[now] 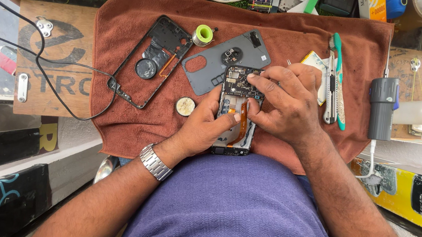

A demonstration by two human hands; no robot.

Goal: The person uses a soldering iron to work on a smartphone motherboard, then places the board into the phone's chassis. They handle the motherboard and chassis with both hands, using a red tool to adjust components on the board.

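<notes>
I'm looking straight down at an opened phone lying back-up on the rust-brown towel that covers the bench, close against the person's purple shirt. The left hand comes in from the lower left and cups the phone's left edge, thumb laid across the orange ribbon cable — closed around the body, steadying it. The right hand sits on the phone's upper right, fingers curled and pinched down onto the circuit board at the top; whether something tiny sits between those fingertips, I can't tell. So the phone lies between both hands, touched by each.

Just above it lies the grey back cover, partly under the phone's top. Left of that, the black middle frame rests at a tilt, with a green-cored spool near its upper corner. A small round tin sits just beside the left hand. A toothbrush lies to the right.
</notes>
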